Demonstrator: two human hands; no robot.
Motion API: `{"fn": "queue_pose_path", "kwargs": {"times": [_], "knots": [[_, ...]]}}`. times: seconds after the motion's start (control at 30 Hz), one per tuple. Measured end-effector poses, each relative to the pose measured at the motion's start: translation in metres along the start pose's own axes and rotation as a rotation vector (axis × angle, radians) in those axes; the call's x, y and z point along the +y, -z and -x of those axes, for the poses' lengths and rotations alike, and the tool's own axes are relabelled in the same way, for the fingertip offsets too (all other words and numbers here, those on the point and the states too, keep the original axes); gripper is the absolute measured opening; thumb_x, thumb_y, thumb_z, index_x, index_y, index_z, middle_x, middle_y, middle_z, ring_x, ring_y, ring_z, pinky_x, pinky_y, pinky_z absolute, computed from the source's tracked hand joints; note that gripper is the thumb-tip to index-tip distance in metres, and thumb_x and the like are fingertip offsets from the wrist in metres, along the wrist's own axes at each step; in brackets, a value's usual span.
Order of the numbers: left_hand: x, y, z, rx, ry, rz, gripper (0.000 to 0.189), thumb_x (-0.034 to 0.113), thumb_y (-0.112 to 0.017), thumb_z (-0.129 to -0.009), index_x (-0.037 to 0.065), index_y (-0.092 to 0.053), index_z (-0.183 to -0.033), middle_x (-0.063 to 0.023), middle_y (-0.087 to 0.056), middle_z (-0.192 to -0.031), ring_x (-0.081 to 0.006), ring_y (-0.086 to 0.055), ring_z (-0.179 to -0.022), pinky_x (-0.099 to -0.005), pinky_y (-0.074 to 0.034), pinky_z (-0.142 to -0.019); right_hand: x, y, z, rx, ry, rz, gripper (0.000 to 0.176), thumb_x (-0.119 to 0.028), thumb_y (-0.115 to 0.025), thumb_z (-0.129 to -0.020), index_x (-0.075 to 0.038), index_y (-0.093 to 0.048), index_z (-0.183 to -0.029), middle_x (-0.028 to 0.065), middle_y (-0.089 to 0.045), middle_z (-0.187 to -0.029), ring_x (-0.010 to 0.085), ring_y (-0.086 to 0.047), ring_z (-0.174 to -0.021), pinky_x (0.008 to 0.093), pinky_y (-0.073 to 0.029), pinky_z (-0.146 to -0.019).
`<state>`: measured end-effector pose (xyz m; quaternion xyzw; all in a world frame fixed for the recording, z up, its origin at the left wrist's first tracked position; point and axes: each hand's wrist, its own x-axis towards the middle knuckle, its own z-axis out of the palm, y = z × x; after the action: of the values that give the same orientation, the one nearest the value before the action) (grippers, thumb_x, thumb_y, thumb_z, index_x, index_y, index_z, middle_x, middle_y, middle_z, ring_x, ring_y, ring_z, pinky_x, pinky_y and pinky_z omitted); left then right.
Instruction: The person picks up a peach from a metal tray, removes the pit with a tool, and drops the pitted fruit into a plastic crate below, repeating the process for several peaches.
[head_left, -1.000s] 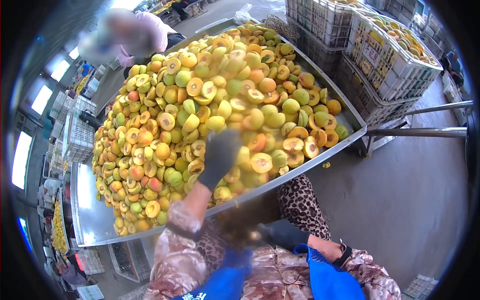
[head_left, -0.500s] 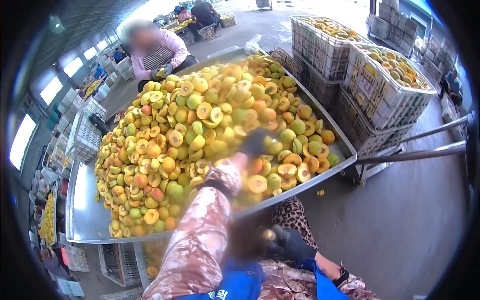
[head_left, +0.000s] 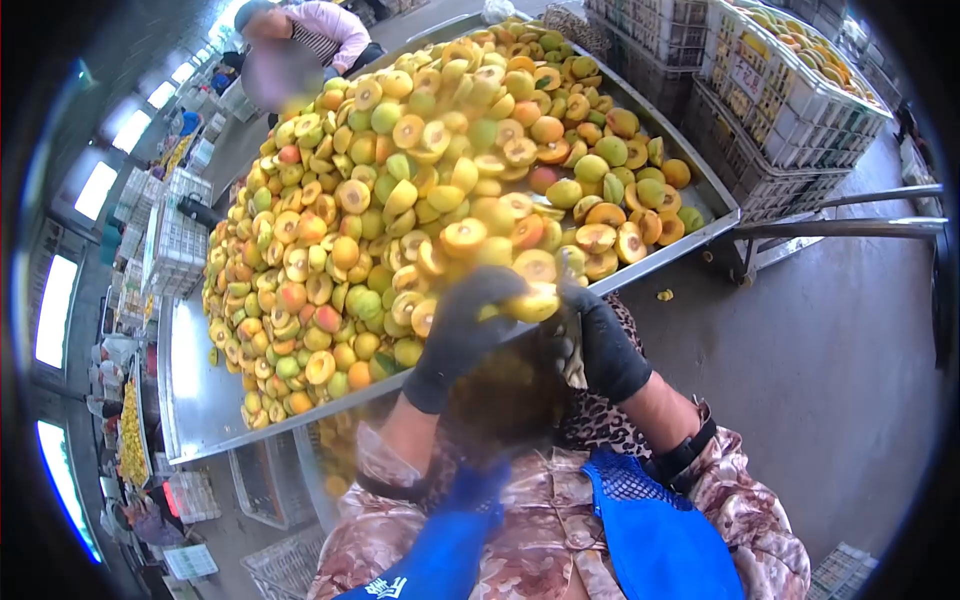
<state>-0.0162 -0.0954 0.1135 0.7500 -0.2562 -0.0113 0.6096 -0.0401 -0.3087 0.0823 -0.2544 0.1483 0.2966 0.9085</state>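
My left hand (head_left: 465, 320), in a dark glove, is closed on a yellow peach (head_left: 535, 303) in front of my body, at the near edge of the fruit heap. Close by on the right, my right hand (head_left: 608, 350), gloved too, has its fingers curled round a slim, pale tool (head_left: 573, 362). The tool's kind is not clear; its upper end stands beside the peach. Beyond both hands, a big heap of peaches (head_left: 345, 255), many cut in half with pits showing, covers a metal tray table (head_left: 195, 390). A blurred smear hides part of the area below my hands.
Across the table sits a person in a pink top (head_left: 335, 35). Stacked crates (head_left: 770, 110) full of fruit stand at the right, near a metal rail (head_left: 850, 228). Under the table's near side are more crates (head_left: 265, 485). Other fruit tables and crates line the left.
My left hand has come back from the heap towards my body and now holds a peach. My right hand has risen from my lap to meet it. The view has tipped down.
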Motion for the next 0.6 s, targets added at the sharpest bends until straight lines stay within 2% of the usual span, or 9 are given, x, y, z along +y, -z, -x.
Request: {"fn": "queue_pose_path", "kwargs": {"times": [0.07, 0.1, 0.2, 0.23, 0.3, 0.37, 0.43, 0.5, 0.6], "knots": [[-0.012, -0.017, 0.026, 0.300, 0.280, 0.348, 0.044, 0.004, -0.068, -0.093, -0.001, -0.059, -0.135, -0.0076, -0.065, -0.129, -0.0201, -0.061, -0.120, -0.0375, -0.050, -0.103, 0.010, -0.001, -0.009, 0.016, 0.073, 0.119, 0.025, -0.032, -0.063, -0.096, -0.007, -0.062, -0.098, 0.0041, -0.062, -0.072, 0.0165, -0.057, -0.048, 0.0302, -0.048, -0.041], [-0.016, -0.022, 0.037, 0.253, 0.203, 0.408, 0.046, 0.006, -0.060, -0.101, -0.002, -0.051, -0.145, -0.0090, -0.063, -0.137, -0.0212, -0.060, -0.124, -0.0378, -0.050, -0.105, 0.020, 0.007, -0.019, 0.035, 0.143, 0.225, 0.024, -0.030, -0.063, -0.095, -0.006, -0.062, -0.101, 0.0045, -0.063, -0.072, 0.0166, -0.057, -0.048, 0.0306, -0.049, -0.042], [0.021, -0.044, 0.041, 0.380, 0.213, 0.522, 0.044, 0.015, -0.054, -0.107, -0.002, -0.049, -0.146, -0.0106, -0.062, -0.137, -0.0216, -0.060, -0.124, -0.0369, -0.049, -0.105, 0.023, 0.003, -0.022, -0.018, 0.244, 0.383, 0.024, -0.023, -0.063, -0.095, -0.004, -0.062, -0.111, 0.0043, -0.065, -0.080, 0.0139, -0.059, -0.056, 0.0293, -0.053, -0.051], [0.025, -0.042, 0.044, 0.335, 0.236, 0.460, 0.047, 0.027, -0.047, -0.109, -0.003, -0.048, -0.147, -0.0142, -0.060, -0.140, -0.0232, -0.060, -0.126, -0.0371, -0.048, -0.107, 0.021, 0.000, -0.018, -0.053, 0.255, 0.411, 0.025, -0.021, -0.063, -0.096, -0.004, -0.062, -0.114, 0.0039, -0.066, -0.083, 0.0125, -0.060, -0.060, 0.0284, -0.055, -0.056], [0.021, -0.040, 0.058, 0.259, 0.138, -0.167, 0.052, 0.033, -0.043, -0.110, -0.004, -0.047, -0.147, -0.0159, -0.059, -0.140, -0.0243, -0.059, -0.126, -0.0378, -0.047, -0.108, 0.026, -0.007, -0.013, 0.065, 0.396, 0.614, 0.027, -0.017, -0.061, -0.098, -0.002, -0.061, -0.120, 0.0023, -0.066, -0.092, 0.0094, -0.060, -0.073, 0.0263, -0.054, -0.067], [0.021, -0.040, 0.059, 0.320, 0.169, 0.091, 0.052, 0.032, -0.044, -0.109, -0.004, -0.047, -0.147, -0.0169, -0.059, -0.140, -0.0256, -0.060, -0.126, -0.0381, -0.048, -0.108, 0.017, -0.023, 0.010, 0.114, 0.419, 0.792, 0.029, -0.015, -0.060, -0.101, 0.000, -0.059, -0.126, -0.0007, -0.064, -0.103, 0.0060, -0.056, -0.094, 0.0234, -0.049, -0.083], [0.025, -0.046, 0.049, 0.490, 0.315, 1.251, 0.050, 0.024, -0.052, -0.107, -0.004, -0.046, -0.148, -0.0173, -0.060, -0.140, -0.0271, -0.061, -0.124, -0.0381, -0.049, -0.107, 0.035, -0.013, 0.019, 0.032, 0.417, 0.850, 0.028, -0.016, -0.061, -0.101, 0.000, -0.060, -0.125, -0.0008, -0.063, -0.101, 0.0060, -0.056, -0.092, 0.0234, -0.049, -0.080], [0.022, -0.051, 0.045, 0.463, 0.274, 0.841, 0.048, 0.024, -0.058, -0.104, -0.004, -0.050, -0.142, -0.0136, -0.066, -0.127, -0.0234, -0.065, -0.109, -0.0358, -0.052, -0.096, 0.043, -0.010, 0.030, -0.017, 0.294, 0.918, 0.025, -0.017, -0.063, -0.101, -0.001, -0.060, -0.120, -0.0026, -0.061, -0.098, 0.0053, -0.053, -0.087, 0.0237, -0.048, -0.076], [0.017, -0.054, 0.050, 0.377, 0.131, 0.247, 0.045, 0.019, -0.052, -0.106, -0.005, -0.048, -0.144, -0.0166, -0.062, -0.134, -0.0243, -0.062, -0.117, -0.0372, -0.051, -0.103, 0.042, -0.015, 0.032, -0.003, 0.354, 0.964, 0.022, -0.018, -0.062, -0.102, -0.002, -0.060, -0.117, -0.0042, -0.058, -0.096, 0.0049, -0.050, -0.085, 0.0243, -0.047, -0.074]]}}
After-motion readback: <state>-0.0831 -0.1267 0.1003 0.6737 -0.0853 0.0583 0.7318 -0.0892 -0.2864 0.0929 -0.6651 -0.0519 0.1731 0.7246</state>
